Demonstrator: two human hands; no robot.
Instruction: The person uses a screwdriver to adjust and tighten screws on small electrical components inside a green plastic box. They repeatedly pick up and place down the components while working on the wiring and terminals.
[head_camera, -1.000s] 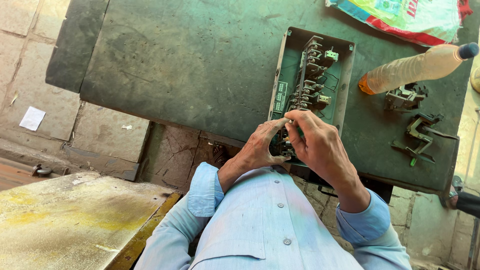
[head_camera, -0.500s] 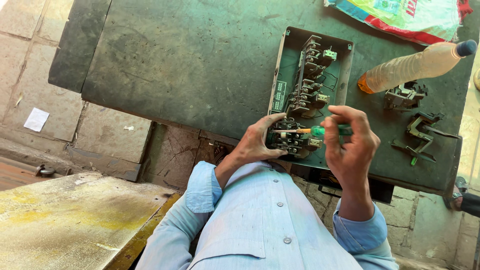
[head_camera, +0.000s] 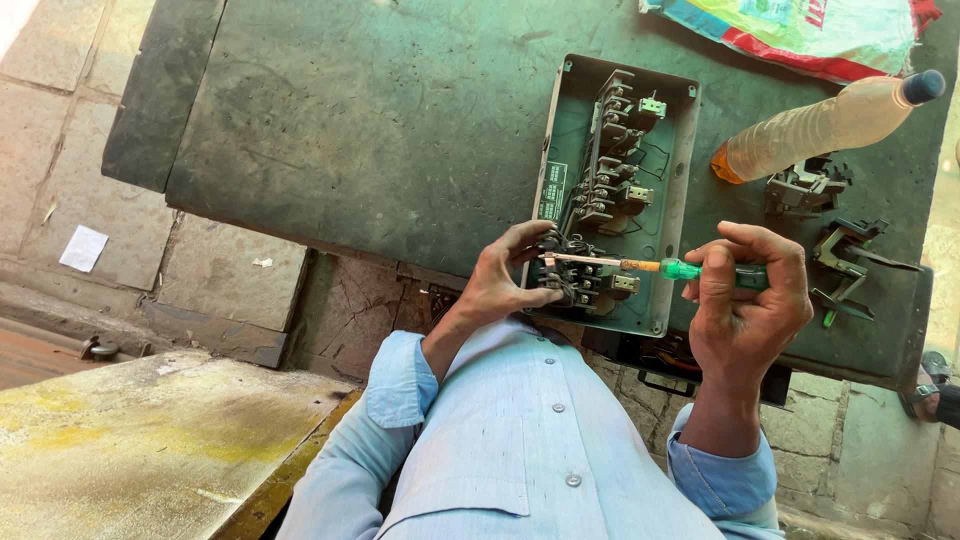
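Observation:
An open green electrical box (head_camera: 667, 190) with black switch parts and wires inside lies on a dark green metal table (head_camera: 380, 130), near its front edge. My left hand (head_camera: 505, 275) grips the lower left corner of the box, fingers on the black components there. My right hand (head_camera: 745, 300) is closed around a green-handled screwdriver (head_camera: 690, 269), held level. Its shaft points left and the tip reaches the components by my left thumb.
A plastic bottle (head_camera: 825, 125) of yellowish liquid with a dark cap lies to the right of the box. Loose black metal parts (head_camera: 835, 240) sit beside it. A colourful plastic bag (head_camera: 790, 25) lies at the far right corner. A yellowed bench (head_camera: 130, 440) stands low left over stone paving.
My right hand has pulled away to the right from the box, now gripping the screwdriver level with its tip at the components. My left hand has stayed on the box corner.

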